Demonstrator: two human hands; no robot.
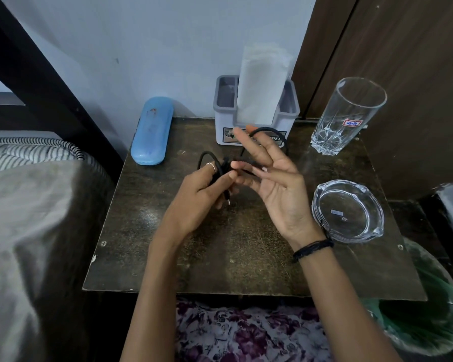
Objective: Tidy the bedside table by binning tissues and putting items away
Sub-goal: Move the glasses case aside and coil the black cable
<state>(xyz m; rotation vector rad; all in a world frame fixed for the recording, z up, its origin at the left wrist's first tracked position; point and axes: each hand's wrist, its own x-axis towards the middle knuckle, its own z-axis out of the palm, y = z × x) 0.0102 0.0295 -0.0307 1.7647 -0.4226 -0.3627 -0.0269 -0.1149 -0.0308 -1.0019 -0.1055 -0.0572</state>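
Bedside table (147, 257): dark, worn top, largely cleared; no loose tissue is visible on it. A green-lined bin (429, 317) sits below its edge at 4 o'clock.

Tissue holder (288, 118), 12 o'clock, against the wall, with a tall white tissue sheet (262, 87) standing in it. Your cable loops pass just in front of it; a wide sweep of the wrist could snag the sheet or tip the holder.

Drinking glass (348, 116), 2 o'clock, upright near the table's back corner. Judged the chief hazard: a trailing loop or your right elbow could knock it against the wardrobe or off the table.

Glass ashtray (348, 212), 3 o'clock, just beside your right wrist and close to the table edge. A careless withdrawal could push it toward the bin.

Blue spectacle case (152, 131), 10 o'clock, well apart from the work; low risk.

Right hand (275, 178): spread loosely, fingers extended, with cable across them but not clamped.

Left hand (202, 194): closed round the gathered bundle of black cable (267, 130), held above table centre. A plug end dangles beneath; if your pinch slackens, the coil will likely spring apart
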